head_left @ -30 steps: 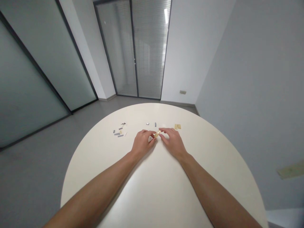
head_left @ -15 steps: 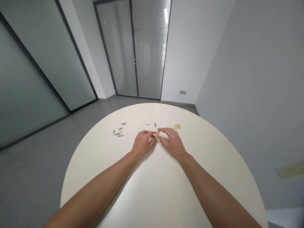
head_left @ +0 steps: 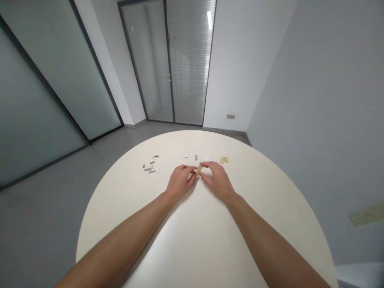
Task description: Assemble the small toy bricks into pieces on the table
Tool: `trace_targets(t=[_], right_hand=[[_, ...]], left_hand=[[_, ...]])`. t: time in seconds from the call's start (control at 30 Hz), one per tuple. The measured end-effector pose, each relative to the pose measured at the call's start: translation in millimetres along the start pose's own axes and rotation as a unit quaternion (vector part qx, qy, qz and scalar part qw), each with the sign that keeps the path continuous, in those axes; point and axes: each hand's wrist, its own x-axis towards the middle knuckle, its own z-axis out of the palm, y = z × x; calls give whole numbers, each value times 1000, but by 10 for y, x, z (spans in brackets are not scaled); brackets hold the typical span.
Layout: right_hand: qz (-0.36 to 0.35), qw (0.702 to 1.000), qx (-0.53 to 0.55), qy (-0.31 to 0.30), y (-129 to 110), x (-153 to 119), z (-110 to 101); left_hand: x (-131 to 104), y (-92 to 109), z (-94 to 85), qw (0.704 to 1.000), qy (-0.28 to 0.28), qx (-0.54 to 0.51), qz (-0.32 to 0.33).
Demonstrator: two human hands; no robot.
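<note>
A small tan piece (head_left: pixel 199 169) is held between my two hands over the round white table (head_left: pixel 192 248). My left hand (head_left: pixel 181 180) pinches its lower left side with thumb and fingers. From the right, the fingertips and thumb of my right hand (head_left: pixel 216 179) close on the same piece. Just beyond the hands lie a small grey piece (head_left: pixel 196 157) and a little cluster of tiny silvery parts (head_left: pixel 186 156). Flat tan pieces (head_left: pixel 224 159) rest on the tabletop to the right, past my right hand.
On the table's left side are several small grey parts (head_left: pixel 152 172), a tan bit (head_left: pixel 152 167), a thin white stick (head_left: pixel 159 169) and small dark parts (head_left: pixel 155 156). Beyond the table's far edge stand a glass door (head_left: pixel 189 72) and walls.
</note>
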Motion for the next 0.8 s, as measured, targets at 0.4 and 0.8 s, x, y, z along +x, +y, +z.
trace_targets(t=[0.4,0.8], right_hand=[[13,1000,8,17,-6,0,2],[43,999,16,24,22,-3,23]], left_hand=[[0,6,-4,1000,4,-8,9],[-5,-11,-5,1000,21,4,7]])
